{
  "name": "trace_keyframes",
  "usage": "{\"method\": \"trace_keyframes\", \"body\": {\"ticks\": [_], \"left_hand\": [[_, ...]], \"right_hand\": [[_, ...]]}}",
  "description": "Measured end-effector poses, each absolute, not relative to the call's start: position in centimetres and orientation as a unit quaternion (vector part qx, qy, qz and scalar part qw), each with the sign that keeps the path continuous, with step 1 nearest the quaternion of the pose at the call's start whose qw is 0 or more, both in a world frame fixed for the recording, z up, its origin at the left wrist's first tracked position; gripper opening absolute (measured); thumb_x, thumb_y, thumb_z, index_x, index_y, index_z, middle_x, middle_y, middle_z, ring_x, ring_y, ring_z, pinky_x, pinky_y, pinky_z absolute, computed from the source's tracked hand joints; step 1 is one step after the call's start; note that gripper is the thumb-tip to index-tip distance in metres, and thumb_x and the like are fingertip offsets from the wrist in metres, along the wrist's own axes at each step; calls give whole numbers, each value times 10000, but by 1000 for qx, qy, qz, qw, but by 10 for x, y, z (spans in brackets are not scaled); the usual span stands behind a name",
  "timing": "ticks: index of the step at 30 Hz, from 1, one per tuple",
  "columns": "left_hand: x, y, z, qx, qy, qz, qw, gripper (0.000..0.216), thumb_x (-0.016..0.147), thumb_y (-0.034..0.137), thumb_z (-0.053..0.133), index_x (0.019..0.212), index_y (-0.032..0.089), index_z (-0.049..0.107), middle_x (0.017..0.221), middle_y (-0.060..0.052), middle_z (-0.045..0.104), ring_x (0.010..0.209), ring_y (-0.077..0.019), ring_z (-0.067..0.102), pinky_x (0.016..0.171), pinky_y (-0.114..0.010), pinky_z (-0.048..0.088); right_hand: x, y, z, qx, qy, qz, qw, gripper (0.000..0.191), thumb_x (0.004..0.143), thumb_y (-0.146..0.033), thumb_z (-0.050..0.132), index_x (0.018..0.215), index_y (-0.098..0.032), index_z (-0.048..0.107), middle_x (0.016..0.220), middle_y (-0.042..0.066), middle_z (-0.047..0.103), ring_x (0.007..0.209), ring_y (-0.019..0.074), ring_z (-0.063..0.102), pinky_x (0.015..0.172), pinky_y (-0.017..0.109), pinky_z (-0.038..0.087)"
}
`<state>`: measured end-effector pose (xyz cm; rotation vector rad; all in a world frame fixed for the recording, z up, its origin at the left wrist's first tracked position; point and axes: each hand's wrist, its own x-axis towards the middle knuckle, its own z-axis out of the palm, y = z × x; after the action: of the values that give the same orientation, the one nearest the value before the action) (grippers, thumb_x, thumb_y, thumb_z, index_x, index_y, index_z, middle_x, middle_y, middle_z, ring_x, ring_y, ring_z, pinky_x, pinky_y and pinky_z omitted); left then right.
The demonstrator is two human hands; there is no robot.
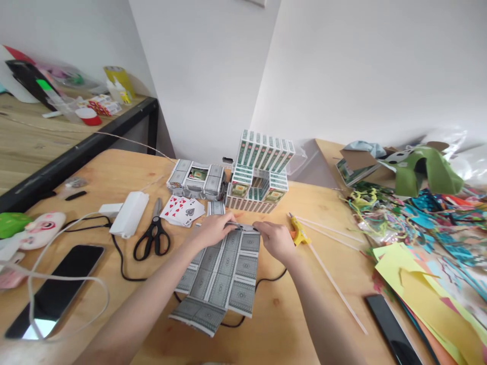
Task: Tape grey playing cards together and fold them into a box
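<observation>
A sheet of joined playing cards (213, 271), grey-patterned backs up, lies in front of me with its near flap angled. At its far edge, my left hand (215, 229) pinches one end of a card strip and my right hand (277, 239) pinches the other end. The fingers partly cover that strip. Just beyond stand a card-covered box structure (196, 178) and a stack of green-and-white card boxes (258, 175). Left of my left hand are loose playing cards (180, 210), faces up. A yellow glue gun (300, 232) with a clear stick lies right of my right hand.
Black-handled scissors (154, 234), a white adapter (130, 214), cables and a phone (57, 289) lie on the left. To the right are glue sticks (331, 230), a black slab (391, 329), yellow paper (429, 299) and colourful scraps (422, 218). A wall rises behind the table.
</observation>
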<state>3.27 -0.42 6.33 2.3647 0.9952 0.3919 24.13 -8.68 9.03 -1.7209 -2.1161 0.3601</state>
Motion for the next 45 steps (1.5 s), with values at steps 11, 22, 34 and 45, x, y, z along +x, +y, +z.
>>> {"method": "trace_keyframes", "body": {"ticks": [11,22,34,45], "left_hand": [[39,-20,45,901,406,134,74,90,797,233,569,862,179,538,904,-104,616,946,-291,532,809,-420,348],[38,-22,41,910,387,134,58,76,819,240,547,843,173,519,891,-100,598,901,-289,524,749,-402,331],[39,-18,37,922,367,123,-7,119,833,273,544,822,159,513,862,-80,592,839,-252,535,687,-361,330],[29,-43,22,921,333,198,-37,160,833,92,441,733,165,542,722,-35,573,721,-188,523,667,-345,353]], "right_hand": [[253,-82,38,-620,-701,257,240,370,765,-89,351,936,-196,661,688,22,660,612,153,593,622,246,457],[247,-72,33,-598,-700,277,275,492,677,-29,337,991,-198,677,793,21,692,702,143,628,682,248,486],[235,-67,19,-598,-676,282,326,370,759,-113,369,907,-190,700,903,47,712,831,188,657,755,299,497],[225,-94,21,-664,-668,221,253,358,734,-96,460,1001,-206,673,874,54,689,746,179,620,748,299,485]]}}
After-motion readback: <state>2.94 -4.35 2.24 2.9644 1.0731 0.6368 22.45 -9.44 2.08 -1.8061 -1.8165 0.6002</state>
